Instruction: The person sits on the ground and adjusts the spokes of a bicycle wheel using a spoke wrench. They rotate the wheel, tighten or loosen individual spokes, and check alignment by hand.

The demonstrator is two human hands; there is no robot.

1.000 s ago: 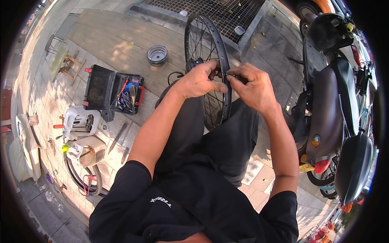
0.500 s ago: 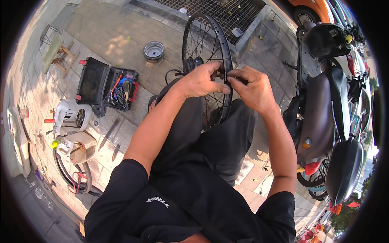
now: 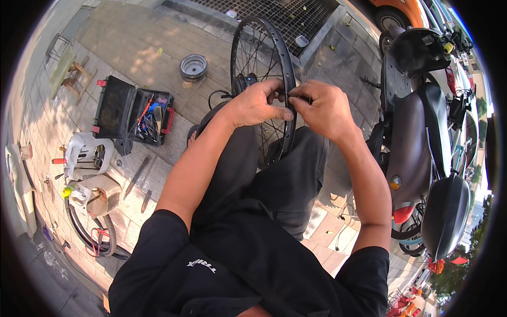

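A black spoked bicycle wheel (image 3: pixel 269 38) with a dark hub (image 3: pixel 243 83) stands between my knees, with no tyre visible on its rim. My left hand (image 3: pixel 256 105) grips the right-hand side of the rim, thumb pointing across it and fingers curled behind. On that same section of rim, my right hand (image 3: pixel 322 108) has thumb and forefinger pinched at the outer edge; whatever is between the fingertips is too small to make out. A dark cable loops out near the hub.
An open toolbox (image 3: pixel 113 108), a metal drum (image 3: pixel 193 66), plastic containers (image 3: pixel 108 193), a loose tyre (image 3: pixel 82 227) and a small wooden stool (image 3: pixel 79 79) lie leftward. Parked scooters (image 3: pixel 406 153) line the right, an orange car (image 3: pixel 406 11) behind them. A floor grate (image 3: pixel 296 18) is at the top.
The whole scene has shifted slightly left in the picture. My hands stay at the same part of the rim, with only small movement of my right fingers and forearm.
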